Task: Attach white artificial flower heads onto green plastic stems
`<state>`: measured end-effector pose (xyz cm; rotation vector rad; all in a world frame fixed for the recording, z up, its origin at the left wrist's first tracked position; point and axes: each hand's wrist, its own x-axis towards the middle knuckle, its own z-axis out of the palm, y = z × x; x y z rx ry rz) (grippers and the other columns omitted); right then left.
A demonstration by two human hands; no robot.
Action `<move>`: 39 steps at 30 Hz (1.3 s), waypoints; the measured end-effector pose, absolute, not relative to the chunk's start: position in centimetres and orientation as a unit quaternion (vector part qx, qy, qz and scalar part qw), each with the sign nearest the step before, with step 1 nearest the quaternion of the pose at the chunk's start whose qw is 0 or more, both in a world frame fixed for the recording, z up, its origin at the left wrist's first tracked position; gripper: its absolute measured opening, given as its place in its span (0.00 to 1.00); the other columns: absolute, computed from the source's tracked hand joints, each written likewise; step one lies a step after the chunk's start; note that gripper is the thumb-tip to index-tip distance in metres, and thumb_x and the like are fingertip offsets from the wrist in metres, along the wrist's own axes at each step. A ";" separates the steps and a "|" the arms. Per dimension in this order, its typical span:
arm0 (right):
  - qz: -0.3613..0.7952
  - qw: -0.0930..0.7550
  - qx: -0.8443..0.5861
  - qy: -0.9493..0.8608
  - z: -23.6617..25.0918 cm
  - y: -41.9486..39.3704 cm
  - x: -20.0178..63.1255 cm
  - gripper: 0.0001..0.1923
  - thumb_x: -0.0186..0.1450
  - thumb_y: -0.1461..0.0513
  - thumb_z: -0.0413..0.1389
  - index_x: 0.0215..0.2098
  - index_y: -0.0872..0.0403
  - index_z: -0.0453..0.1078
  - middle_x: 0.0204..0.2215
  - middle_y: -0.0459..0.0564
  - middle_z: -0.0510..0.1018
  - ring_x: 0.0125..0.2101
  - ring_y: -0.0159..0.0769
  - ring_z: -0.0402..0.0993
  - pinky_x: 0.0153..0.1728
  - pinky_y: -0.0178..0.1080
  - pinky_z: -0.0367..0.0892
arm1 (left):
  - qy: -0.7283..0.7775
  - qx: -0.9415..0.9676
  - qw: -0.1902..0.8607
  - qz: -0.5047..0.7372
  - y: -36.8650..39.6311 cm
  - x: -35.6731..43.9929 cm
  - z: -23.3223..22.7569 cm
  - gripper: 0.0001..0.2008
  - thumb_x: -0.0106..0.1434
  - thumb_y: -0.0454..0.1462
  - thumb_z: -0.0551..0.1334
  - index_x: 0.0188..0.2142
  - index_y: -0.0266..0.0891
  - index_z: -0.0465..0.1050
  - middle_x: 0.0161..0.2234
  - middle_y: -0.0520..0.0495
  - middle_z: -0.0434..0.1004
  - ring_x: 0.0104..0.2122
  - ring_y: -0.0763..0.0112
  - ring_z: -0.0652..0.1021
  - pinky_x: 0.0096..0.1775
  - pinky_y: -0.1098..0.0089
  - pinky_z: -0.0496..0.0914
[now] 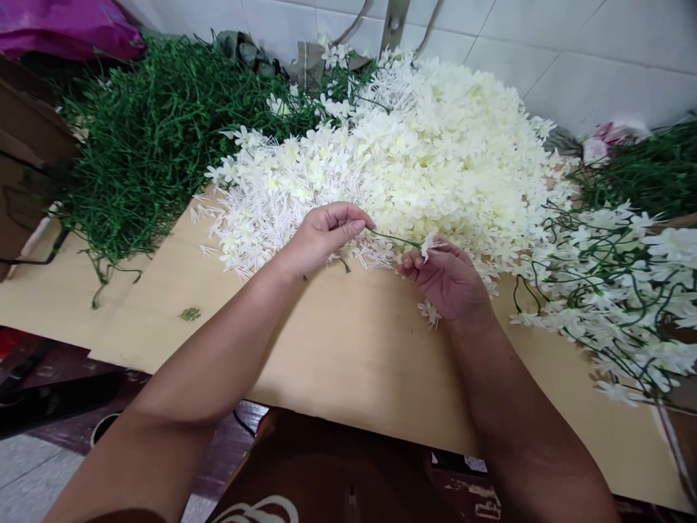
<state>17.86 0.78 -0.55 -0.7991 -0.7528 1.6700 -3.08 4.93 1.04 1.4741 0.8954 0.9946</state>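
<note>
Both hands pinch shut: left hand (322,234) on green stem (393,237), right hand (445,280) on white flower (428,245).

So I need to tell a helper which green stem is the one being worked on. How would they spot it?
Start at the big heap of white flowers in the middle of the wooden board. At its near edge the two hands meet: the left hand pinches one end of a thin green stem, and the right hand holds a white blossom at the other. Unlike the tangled stems at the left, it is single and lifted.

Head view, steeply down, close
</note>
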 end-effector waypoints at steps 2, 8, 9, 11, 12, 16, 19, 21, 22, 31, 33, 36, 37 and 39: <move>0.702 0.541 -0.334 -0.319 -0.4 0.8 18.0 0.08 0.49 0.63 0.67 0.26 0.47 0.74 0.19 0.39 0.75 0.26 0.29 0.74 0.32 0.35 0.75 | 0.372 0.619 0.548 0.422 5.0 -3.3 1.3 0.14 0.55 0.45 0.67 0.32 0.35 0.75 0.18 0.55 0.62 0.18 0.81 0.59 0.21 0.74 0.51; 0.702 0.533 -0.338 -0.330 -0.2 0.6 18.0 0.08 0.49 0.63 0.66 0.27 0.48 0.73 0.19 0.39 0.74 0.27 0.30 0.74 0.35 0.37 0.75 | 0.370 0.603 0.564 0.426 5.2 -3.3 1.4 0.17 0.52 0.47 0.69 0.30 0.35 0.74 0.18 0.54 0.64 0.20 0.79 0.64 0.23 0.74 0.57; 0.702 0.532 -0.341 -0.329 -0.1 0.5 18.0 0.09 0.49 0.64 0.66 0.27 0.48 0.72 0.19 0.39 0.74 0.27 0.30 0.74 0.35 0.38 0.75 | 0.368 0.601 0.565 0.429 5.3 -3.4 1.3 0.17 0.52 0.47 0.70 0.30 0.35 0.74 0.19 0.54 0.65 0.20 0.78 0.65 0.23 0.74 0.58; 0.701 0.531 -0.347 -0.327 -0.1 0.6 18.0 0.09 0.48 0.63 0.66 0.26 0.49 0.71 0.19 0.40 0.74 0.27 0.31 0.74 0.34 0.38 0.75 | 0.367 0.602 0.558 0.438 5.4 -3.4 1.1 0.16 0.52 0.46 0.69 0.30 0.35 0.73 0.21 0.53 0.69 0.22 0.78 0.68 0.25 0.74 0.61; 0.699 0.531 -0.350 -0.327 -0.1 0.6 18.0 0.10 0.48 0.63 0.67 0.26 0.49 0.71 0.19 0.40 0.74 0.27 0.31 0.74 0.34 0.38 0.75 | 0.368 0.605 0.551 0.442 5.4 -3.4 1.0 0.15 0.52 0.45 0.69 0.29 0.35 0.73 0.23 0.52 0.70 0.24 0.77 0.69 0.27 0.74 0.63; 0.672 0.530 -0.377 -0.353 -0.1 0.6 17.8 0.11 0.48 0.60 0.68 0.25 0.50 0.70 0.19 0.40 0.74 0.26 0.30 0.74 0.35 0.38 0.74 | 0.367 0.638 0.513 0.442 5.1 -3.2 1.0 0.13 0.55 0.44 0.67 0.33 0.35 0.74 0.33 0.46 0.77 0.34 0.71 0.75 0.38 0.71 0.68; 0.644 0.512 -0.414 -0.389 -0.3 0.5 17.3 0.13 0.48 0.57 0.69 0.25 0.51 0.70 0.21 0.41 0.76 0.24 0.31 0.74 0.35 0.39 0.75 | 0.359 0.680 0.499 0.399 4.4 -2.5 1.1 0.14 0.59 0.44 0.64 0.37 0.34 0.75 0.37 0.44 0.78 0.37 0.69 0.75 0.39 0.70 0.68; 0.633 0.502 -0.427 -0.407 -0.5 0.3 17.0 0.14 0.48 0.56 0.70 0.26 0.51 0.71 0.21 0.41 0.78 0.24 0.31 0.75 0.34 0.40 0.75 | 0.360 0.708 0.499 0.347 4.0 -2.0 1.1 0.12 0.61 0.42 0.62 0.36 0.33 0.76 0.33 0.45 0.77 0.34 0.71 0.75 0.37 0.71 0.68; 0.628 0.502 -0.427 -0.413 -0.5 0.3 16.9 0.14 0.48 0.55 0.70 0.26 0.51 0.71 0.22 0.41 0.79 0.24 0.31 0.75 0.34 0.39 0.75 | 0.362 0.716 0.502 0.323 3.8 -1.8 1.0 0.11 0.62 0.40 0.61 0.35 0.33 0.76 0.31 0.46 0.77 0.32 0.72 0.74 0.35 0.71 0.67; 0.622 0.493 -0.427 -0.433 -0.8 0.3 16.9 0.15 0.48 0.53 0.71 0.27 0.51 0.74 0.22 0.41 0.79 0.24 0.29 0.75 0.33 0.37 0.76 | 0.367 0.747 0.474 0.286 3.8 -1.3 0.7 0.08 0.62 0.35 0.58 0.32 0.33 0.74 0.28 0.49 0.73 0.30 0.73 0.72 0.34 0.72 0.64; 0.617 0.491 -0.435 -0.436 -0.8 0.2 16.9 0.15 0.49 0.53 0.70 0.27 0.51 0.74 0.22 0.41 0.78 0.25 0.30 0.76 0.34 0.38 0.76 | 0.366 0.747 0.473 0.289 3.7 -1.4 0.7 0.08 0.62 0.35 0.57 0.33 0.34 0.73 0.28 0.49 0.74 0.31 0.73 0.73 0.34 0.72 0.65; 0.626 0.483 -0.436 -0.430 -0.8 0.3 17.0 0.14 0.50 0.53 0.70 0.28 0.51 0.75 0.23 0.42 0.80 0.25 0.32 0.77 0.34 0.39 0.76 | 0.368 0.736 0.482 0.301 3.8 -1.4 0.7 0.07 0.62 0.35 0.57 0.32 0.34 0.72 0.29 0.49 0.74 0.31 0.73 0.73 0.35 0.71 0.65; 0.629 0.481 -0.435 -0.428 -0.8 0.3 17.0 0.14 0.50 0.54 0.70 0.28 0.51 0.75 0.23 0.43 0.80 0.25 0.32 0.77 0.34 0.39 0.76 | 0.366 0.733 0.487 0.303 3.8 -1.4 0.7 0.07 0.62 0.35 0.56 0.31 0.34 0.72 0.29 0.49 0.74 0.31 0.73 0.73 0.35 0.71 0.65; 0.628 0.481 -0.438 -0.428 -0.8 0.3 16.9 0.13 0.49 0.54 0.70 0.27 0.51 0.75 0.23 0.43 0.80 0.24 0.31 0.77 0.33 0.38 0.76 | 0.361 0.728 0.496 0.307 3.8 -1.4 0.7 0.07 0.62 0.34 0.56 0.31 0.34 0.72 0.30 0.49 0.74 0.32 0.73 0.73 0.36 0.71 0.66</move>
